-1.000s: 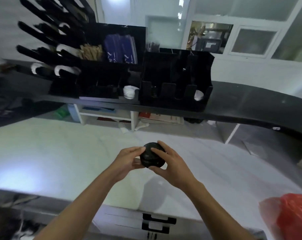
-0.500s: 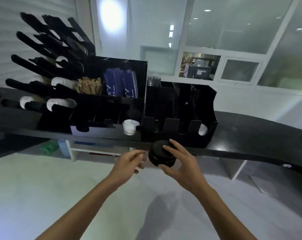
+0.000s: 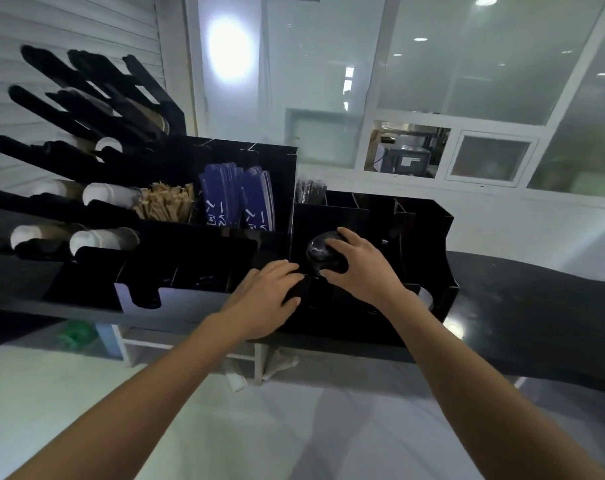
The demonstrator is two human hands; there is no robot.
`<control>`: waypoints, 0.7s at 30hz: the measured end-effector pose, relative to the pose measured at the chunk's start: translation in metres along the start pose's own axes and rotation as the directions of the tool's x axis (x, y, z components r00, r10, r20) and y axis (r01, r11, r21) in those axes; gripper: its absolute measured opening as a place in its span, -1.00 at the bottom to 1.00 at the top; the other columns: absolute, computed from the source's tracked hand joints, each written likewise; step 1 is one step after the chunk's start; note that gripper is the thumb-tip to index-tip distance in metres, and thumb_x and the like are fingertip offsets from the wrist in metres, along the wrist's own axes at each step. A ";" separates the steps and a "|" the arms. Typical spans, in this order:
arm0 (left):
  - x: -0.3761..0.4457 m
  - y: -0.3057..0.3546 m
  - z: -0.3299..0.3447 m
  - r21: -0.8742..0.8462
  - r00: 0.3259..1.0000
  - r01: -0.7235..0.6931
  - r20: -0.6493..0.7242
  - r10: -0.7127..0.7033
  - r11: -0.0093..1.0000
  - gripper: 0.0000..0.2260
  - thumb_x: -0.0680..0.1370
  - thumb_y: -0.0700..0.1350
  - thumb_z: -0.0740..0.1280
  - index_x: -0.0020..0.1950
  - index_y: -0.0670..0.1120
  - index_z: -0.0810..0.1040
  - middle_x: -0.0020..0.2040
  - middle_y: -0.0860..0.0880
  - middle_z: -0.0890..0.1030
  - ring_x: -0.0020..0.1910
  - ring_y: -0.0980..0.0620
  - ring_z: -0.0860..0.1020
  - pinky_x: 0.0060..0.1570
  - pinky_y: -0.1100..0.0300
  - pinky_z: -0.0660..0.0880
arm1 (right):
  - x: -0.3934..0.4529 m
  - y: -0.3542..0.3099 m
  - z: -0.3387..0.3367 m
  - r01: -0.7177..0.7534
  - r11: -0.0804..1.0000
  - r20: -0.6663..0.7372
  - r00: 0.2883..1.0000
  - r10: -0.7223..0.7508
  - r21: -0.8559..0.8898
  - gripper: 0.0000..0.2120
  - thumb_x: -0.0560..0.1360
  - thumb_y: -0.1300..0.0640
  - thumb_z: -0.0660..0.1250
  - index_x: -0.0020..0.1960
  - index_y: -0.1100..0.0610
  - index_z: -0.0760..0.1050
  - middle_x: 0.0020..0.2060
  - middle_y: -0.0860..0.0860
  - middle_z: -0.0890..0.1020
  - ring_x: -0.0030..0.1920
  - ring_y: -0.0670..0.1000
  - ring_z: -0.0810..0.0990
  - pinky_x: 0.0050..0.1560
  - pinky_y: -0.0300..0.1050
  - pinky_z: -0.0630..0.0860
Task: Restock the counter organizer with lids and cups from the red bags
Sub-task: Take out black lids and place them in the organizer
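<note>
Right hand (image 3: 358, 268) grips the black lids (image 3: 323, 256) at the organizer (image 3: 432, 244) front slot, left hand (image 3: 271, 292) curled on its edge at eight o'clock — not yet dropped in, restocking unfinished.

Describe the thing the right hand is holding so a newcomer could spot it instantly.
Find the black counter organizer on the dark counter. At its front left slot, the right hand grips a stack of black lids: round, glossy and domed, unlike the white cups lying further left.
</note>
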State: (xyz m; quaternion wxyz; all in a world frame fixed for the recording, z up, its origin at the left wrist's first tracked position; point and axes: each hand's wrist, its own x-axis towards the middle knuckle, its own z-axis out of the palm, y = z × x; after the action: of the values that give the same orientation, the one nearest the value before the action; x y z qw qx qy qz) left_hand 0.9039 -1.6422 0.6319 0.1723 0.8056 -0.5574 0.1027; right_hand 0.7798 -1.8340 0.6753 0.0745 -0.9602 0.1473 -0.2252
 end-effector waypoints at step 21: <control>-0.001 -0.035 0.026 -0.102 0.987 -0.150 -0.077 0.142 0.984 -0.63 0.62 -0.03 0.29 0.43 -0.04 0.49 0.50 0.06 0.37 0.50 0.07 0.29 0.37 -0.03 0.39 | 0.030 -0.002 0.050 -0.033 0.992 0.326 0.943 0.070 -0.119 -0.37 0.54 -0.09 0.40 0.53 0.08 0.33 0.54 0.14 0.28 0.45 0.18 0.39 0.37 0.03 0.43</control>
State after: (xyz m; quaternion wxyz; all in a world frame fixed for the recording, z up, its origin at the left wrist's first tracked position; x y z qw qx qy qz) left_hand 0.9352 -1.6402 0.6021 0.2266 0.7482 -0.6133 0.1130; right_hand 0.8285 -1.8381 0.6437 0.0502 -0.9828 0.1702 -0.0509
